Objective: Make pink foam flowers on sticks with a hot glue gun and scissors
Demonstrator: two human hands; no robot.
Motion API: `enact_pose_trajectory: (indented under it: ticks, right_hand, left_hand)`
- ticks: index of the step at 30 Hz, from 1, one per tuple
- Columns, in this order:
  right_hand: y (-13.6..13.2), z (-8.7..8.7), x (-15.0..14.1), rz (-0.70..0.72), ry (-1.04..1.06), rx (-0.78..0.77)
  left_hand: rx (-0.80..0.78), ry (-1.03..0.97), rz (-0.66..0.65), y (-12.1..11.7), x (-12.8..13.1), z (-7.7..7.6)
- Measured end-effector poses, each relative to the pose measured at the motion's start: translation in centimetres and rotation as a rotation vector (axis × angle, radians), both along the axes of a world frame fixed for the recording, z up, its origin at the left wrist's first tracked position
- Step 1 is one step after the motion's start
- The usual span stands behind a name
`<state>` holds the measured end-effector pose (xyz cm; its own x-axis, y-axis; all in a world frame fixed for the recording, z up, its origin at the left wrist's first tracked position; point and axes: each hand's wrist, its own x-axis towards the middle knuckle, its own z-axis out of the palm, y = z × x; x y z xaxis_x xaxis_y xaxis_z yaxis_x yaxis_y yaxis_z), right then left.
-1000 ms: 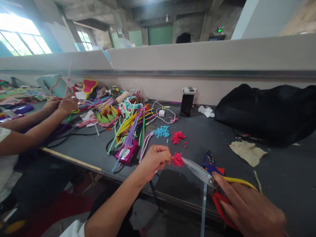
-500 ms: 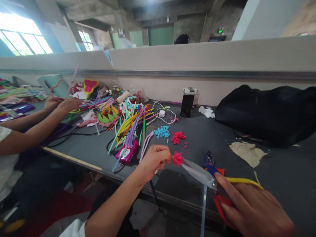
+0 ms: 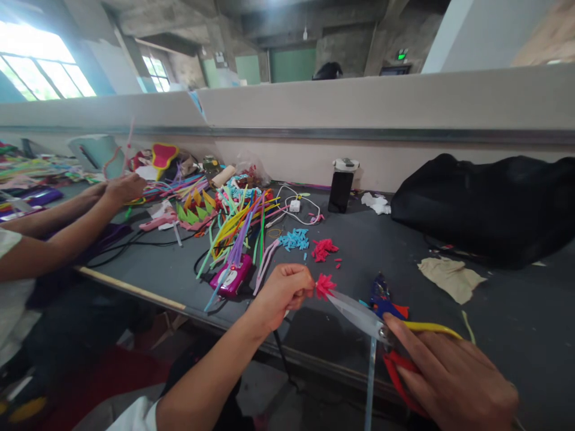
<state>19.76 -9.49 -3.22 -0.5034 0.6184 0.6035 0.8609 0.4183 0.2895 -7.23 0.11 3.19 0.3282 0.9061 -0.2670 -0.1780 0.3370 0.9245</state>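
Observation:
My left hand pinches the base of a small red fuzzy flower with pointed petals, held above the table's front edge. My right hand grips scissors with red and yellow handles; their blades look closed, tips against the flower's right side. Behind the flower lie a pile of red fuzzy pieces and a pile of blue ones. A blue-handled tool rests just beyond the scissors. Below the blades, a clear glue stick slants past the table edge.
Left of my hand are a purple device and a bundle of colourful pipe cleaners. A phone stands near the back wall. A black bag and beige cloth lie right. Another person's hands work at left.
The scissor blades have closed together and my right hand has shifted slightly left. The flower has barely moved. The other person's hands have shifted a little.

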Motion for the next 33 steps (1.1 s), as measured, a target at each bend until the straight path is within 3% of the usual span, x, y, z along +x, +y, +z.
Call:
enact_pose_trajectory:
  ticks: [12, 16, 23, 33]
  right_hand:
    - [0.0, 0.0, 0.1, 0.036, -0.004, -0.018]
    - [0.0, 0.2, 0.0, 0.062, 0.019, -0.053]
    - [0.0, 0.5, -0.3, 0.078, 0.147, -0.016]
    - [0.0, 1.4, -1.9, 0.062, 0.330, 0.017]
  left_hand:
    - [0.122, 0.173, 0.031, -0.2, 0.1, 0.1]
    - [0.243, 0.216, 0.073, -0.3, -0.2, 0.2]
    - [0.445, 0.267, 0.183, -0.5, -0.6, 0.8]
    - [0.571, 0.311, 0.176, -1.2, 0.0, 0.6]
